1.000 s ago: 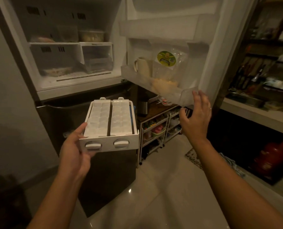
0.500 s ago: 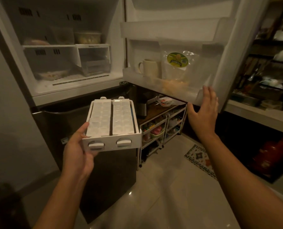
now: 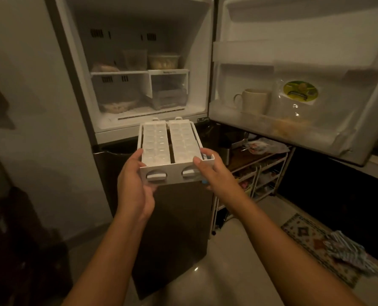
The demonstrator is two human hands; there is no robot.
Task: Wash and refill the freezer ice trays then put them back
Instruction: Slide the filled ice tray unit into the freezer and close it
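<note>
While firm in grip of left hand (image 3: pixel 135 184) and right hand (image 3: pixel 214 173), white frame (image 3: pixel 174 167) with two pale ice trays (image 3: pixel 156 142) abreast.

The white plastic bracket slot (image 3: pixel 168 83) under the white freezer shelf (image 3: pixel 119 72) stands open above the clear plastic ice bin (image 3: pixel 171 100); the swung-out white freezer door (image 3: pixel 305 25) flanks the right.

White ice-tray frame (image 3: pixel 170 164) held mid-air, roughly level, long axis running 6 to 12 o'clock. Two white trays (image 3: pixel 155 142) side by side inside, cells up (contents unclear in dim light). Two twist knobs (image 3: pixel 156 174) on near face, 6 o'clock end. Open freezer (image 3: pixel 128 23) at 12 o'clock, just beyond far end; door (image 3: pixel 294 25) swung out at 2 o'clock.
</note>
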